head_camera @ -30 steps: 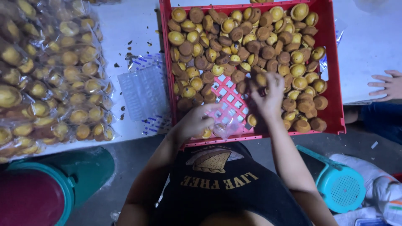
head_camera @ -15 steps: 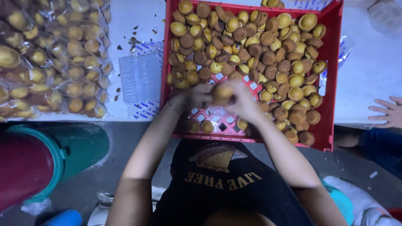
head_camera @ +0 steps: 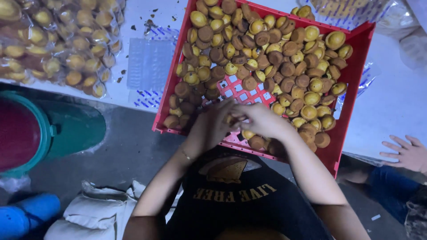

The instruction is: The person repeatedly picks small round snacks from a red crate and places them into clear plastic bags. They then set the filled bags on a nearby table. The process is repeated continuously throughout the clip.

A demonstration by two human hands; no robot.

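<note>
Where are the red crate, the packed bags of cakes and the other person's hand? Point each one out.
red crate (head_camera: 356, 66), head view, on its right side wall.
packed bags of cakes (head_camera: 66, 49), head view, middle of the clear-wrapped pile.
other person's hand (head_camera: 407, 153), head view, back of the hand.

Your open path: the bare lattice patch mid-crate and the white tabletop to the right. Cakes crowd the rest; the red crate wall and bagged cakes hem both sides.
</note>
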